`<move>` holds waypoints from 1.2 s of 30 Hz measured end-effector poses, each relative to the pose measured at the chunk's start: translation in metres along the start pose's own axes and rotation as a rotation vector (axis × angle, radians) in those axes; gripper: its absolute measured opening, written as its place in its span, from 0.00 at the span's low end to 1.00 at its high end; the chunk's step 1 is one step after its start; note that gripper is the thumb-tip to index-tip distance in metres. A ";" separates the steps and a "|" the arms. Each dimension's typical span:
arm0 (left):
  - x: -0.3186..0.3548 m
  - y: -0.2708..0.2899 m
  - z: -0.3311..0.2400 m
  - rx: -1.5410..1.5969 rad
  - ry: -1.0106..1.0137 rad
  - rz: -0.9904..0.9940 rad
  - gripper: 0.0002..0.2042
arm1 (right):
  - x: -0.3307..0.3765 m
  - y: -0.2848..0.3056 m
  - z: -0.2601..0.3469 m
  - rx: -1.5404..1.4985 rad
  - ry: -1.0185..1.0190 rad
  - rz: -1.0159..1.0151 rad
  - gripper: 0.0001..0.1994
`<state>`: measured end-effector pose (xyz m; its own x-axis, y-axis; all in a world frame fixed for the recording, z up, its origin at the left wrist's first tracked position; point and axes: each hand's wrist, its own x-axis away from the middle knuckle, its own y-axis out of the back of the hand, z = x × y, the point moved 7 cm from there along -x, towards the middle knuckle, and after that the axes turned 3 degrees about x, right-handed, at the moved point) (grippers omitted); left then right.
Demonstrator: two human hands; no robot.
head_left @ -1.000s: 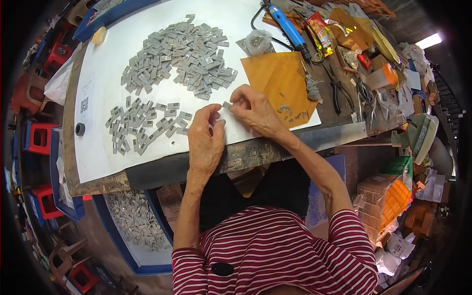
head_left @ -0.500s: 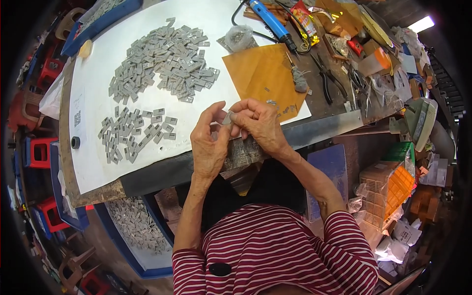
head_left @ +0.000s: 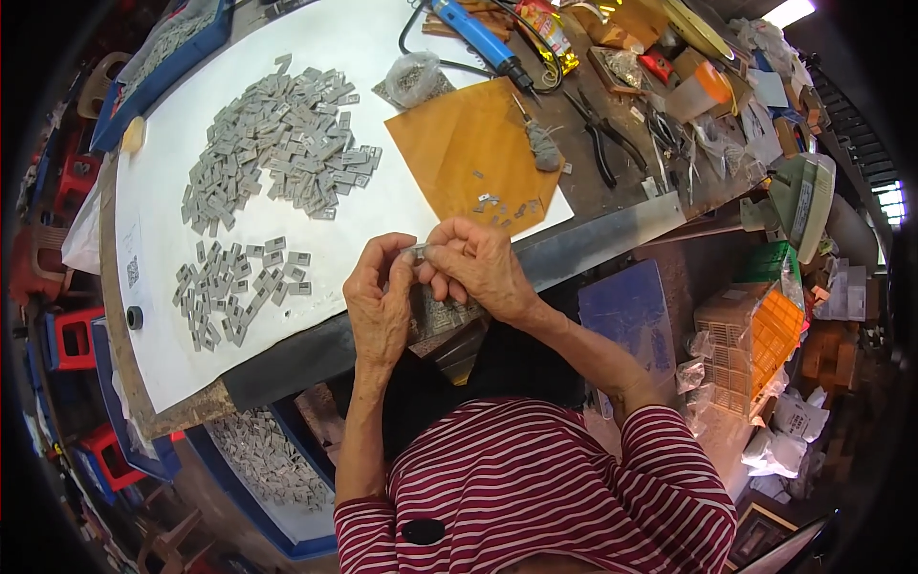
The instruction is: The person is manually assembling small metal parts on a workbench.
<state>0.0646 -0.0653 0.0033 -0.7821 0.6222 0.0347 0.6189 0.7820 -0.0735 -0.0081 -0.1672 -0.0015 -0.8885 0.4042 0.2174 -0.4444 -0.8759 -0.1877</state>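
Both hands are up together at the near edge of the bench, and what they share is barely visible: a small grey flat metal piece (head_left: 418, 252), mostly covered by fingertips, only a sliver showing between them. The left hand (head_left: 381, 304) pinches one end with thumb and forefinger pressed together; the right hand (head_left: 475, 266) pinches the other end, fingers curled tight over it. The piece's exact shape cannot be made out.

Just below the hands, a heap of similar grey parts in the lap (head_left: 442, 314) is half hidden behind the wrists.

On the white sheet covering the bench (head_left: 382, 206) lies a large loose pile of grey rectangular tags (head_left: 277, 148), and nearer the person a smaller spread group of grey tags (head_left: 237, 290). A small printed label (head_left: 132, 272) sits at the sheet's left edge, too small to make out.

To the right, an orange-brown paper sheet (head_left: 459, 143) carries a few tiny metal bits. Beyond it are a blue-handled corded tool (head_left: 475, 36), a clear plastic bag of small parts (head_left: 413, 77) and black-handled pliers (head_left: 602, 143).

Under the bench, a blue tray of grey parts (head_left: 263, 464) is partly cut off by the tabletop. Right of it stands an orange plastic crate (head_left: 779, 330) among blurred clutter.
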 end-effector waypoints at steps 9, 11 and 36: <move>-0.002 0.002 0.007 0.048 0.036 -0.035 0.07 | -0.022 0.064 0.032 0.747 0.373 -0.276 0.06; -0.001 0.002 0.007 0.015 0.018 -0.018 0.07 | -0.033 0.082 0.033 0.792 0.248 -0.347 0.06; -0.002 0.003 0.014 0.006 0.037 0.033 0.10 | -0.051 0.069 0.033 1.182 0.541 -0.201 0.05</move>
<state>0.0670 -0.0645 -0.0112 -0.7577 0.6490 0.0686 0.6442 0.7606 -0.0812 0.0099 -0.2567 0.0059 -0.8750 0.3651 -0.3178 -0.4512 -0.3773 0.8088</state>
